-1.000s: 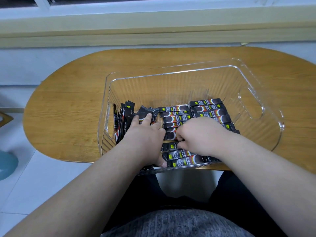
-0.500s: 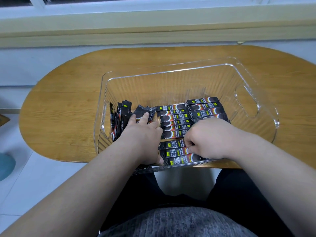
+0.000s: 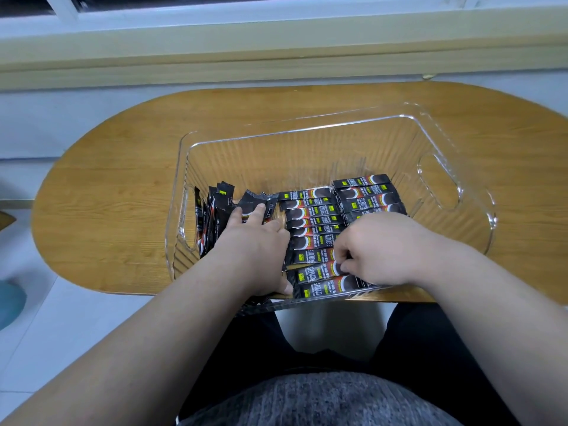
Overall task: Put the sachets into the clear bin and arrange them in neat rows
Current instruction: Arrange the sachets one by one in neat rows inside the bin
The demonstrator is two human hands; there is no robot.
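Sachets (image 3: 310, 238) lie flat in clear bin (image 3: 276, 161), long axes left-right.

The coffee sachets (image 3: 310, 241) between the left hand (image 3: 255, 250) and right hand (image 3: 378, 250) carry white Chinese characters; small "COFFEE" print is barely legible.

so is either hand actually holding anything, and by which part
The right hand pinches a sachet in the middle row by its right end. The left hand holds nothing; its straight fingers rest on loose sachets.
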